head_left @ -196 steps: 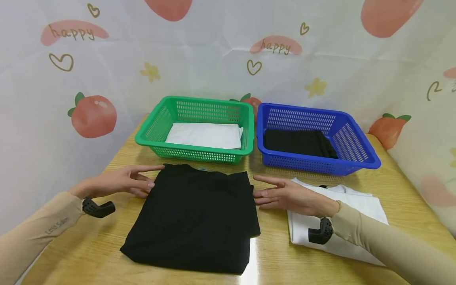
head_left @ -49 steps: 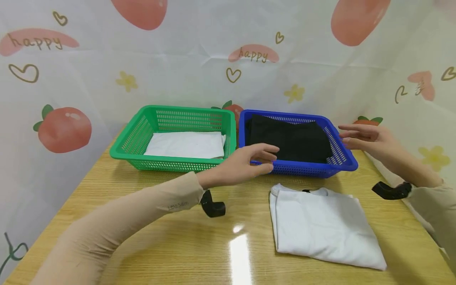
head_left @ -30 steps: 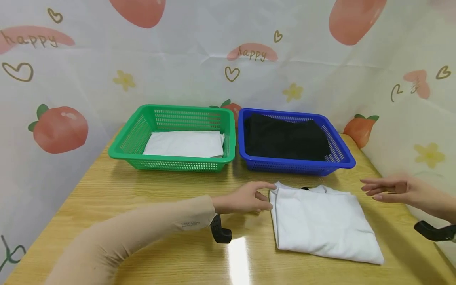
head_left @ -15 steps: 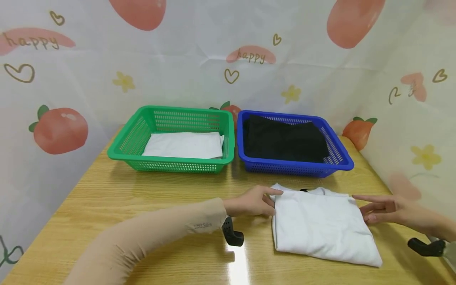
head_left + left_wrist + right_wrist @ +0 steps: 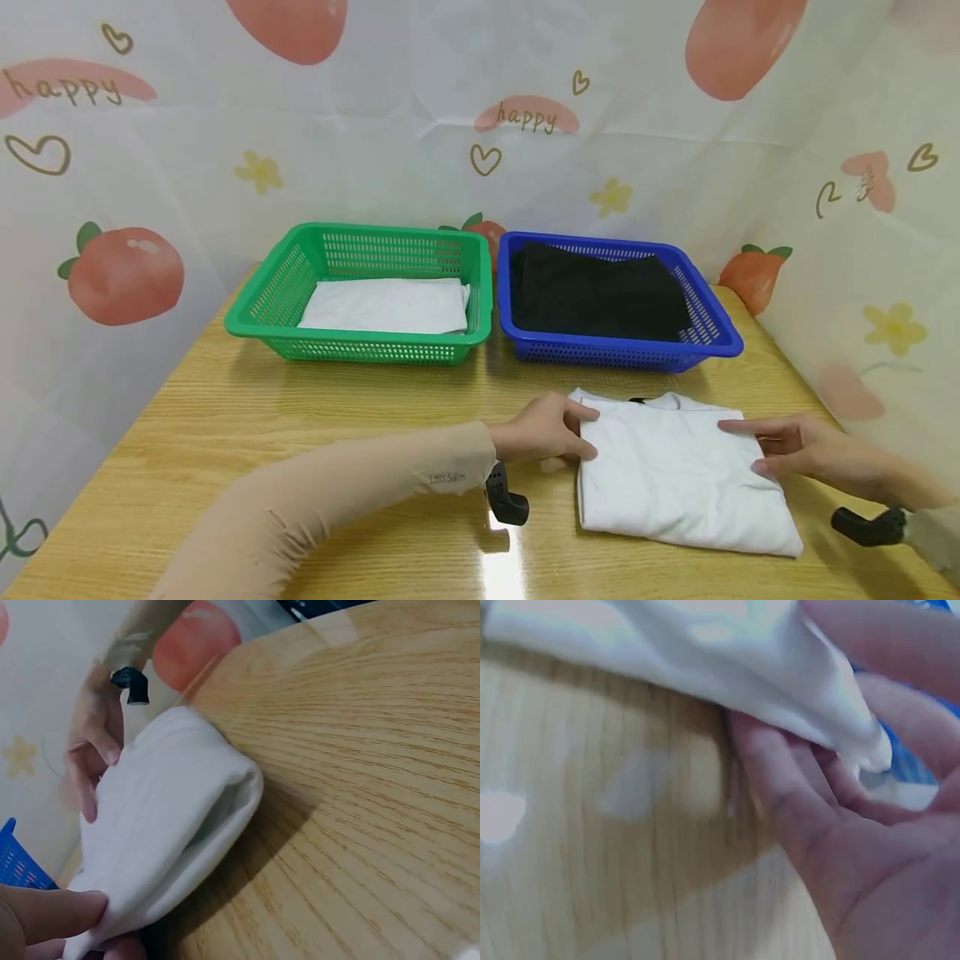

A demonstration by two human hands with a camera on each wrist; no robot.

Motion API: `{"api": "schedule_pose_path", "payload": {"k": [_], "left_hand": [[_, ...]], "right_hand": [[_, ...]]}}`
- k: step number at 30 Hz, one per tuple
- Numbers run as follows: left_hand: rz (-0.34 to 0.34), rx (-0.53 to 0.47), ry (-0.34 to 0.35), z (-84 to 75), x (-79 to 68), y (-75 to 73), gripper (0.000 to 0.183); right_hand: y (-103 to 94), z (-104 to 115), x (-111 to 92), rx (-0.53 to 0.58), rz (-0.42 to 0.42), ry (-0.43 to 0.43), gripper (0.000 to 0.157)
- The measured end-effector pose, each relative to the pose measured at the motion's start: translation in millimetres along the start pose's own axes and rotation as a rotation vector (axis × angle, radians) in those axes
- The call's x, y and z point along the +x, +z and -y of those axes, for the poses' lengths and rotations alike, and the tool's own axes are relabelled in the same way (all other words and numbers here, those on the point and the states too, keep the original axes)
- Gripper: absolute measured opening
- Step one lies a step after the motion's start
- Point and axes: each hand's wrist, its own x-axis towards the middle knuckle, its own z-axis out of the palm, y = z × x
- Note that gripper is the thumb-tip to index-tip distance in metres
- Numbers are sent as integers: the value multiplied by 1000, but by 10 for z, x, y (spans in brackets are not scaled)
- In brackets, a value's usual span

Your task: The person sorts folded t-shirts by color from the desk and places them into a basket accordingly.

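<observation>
Folded white shirt flat on table, near side, right of centre, just in front of blue basket. Left hand pinches shirt's left edge, thumb on top, fingers tucked under. Right hand on right edge, thumb over, fingers curled beneath fold. So shirt sits dead between both hands, both equally close. Long axis runs far-to-near, collar at far end. Green basket with white clothes lies far-left, nearer left hand. Blue basket holds black clothes.
</observation>
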Motion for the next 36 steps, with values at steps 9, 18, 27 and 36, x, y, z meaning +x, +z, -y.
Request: {"api": "schedule_pose_path", "payload": {"k": [9,18,27,36], "left_hand": [[-53,-38,-12,29,-60,-37,54],[-58,-245,-65,68,-149,-71,56],[-72,-348,-89,79,-298,-133,54],[-79,-379,31,111,-498,-320,54]], "right_hand": [[3,39,118,72,37,-48,53],[31,72,224,186,109,-82,53],[57,165,282,223,172,-154,52],[148,332,381,281,246,-214,53]]}}
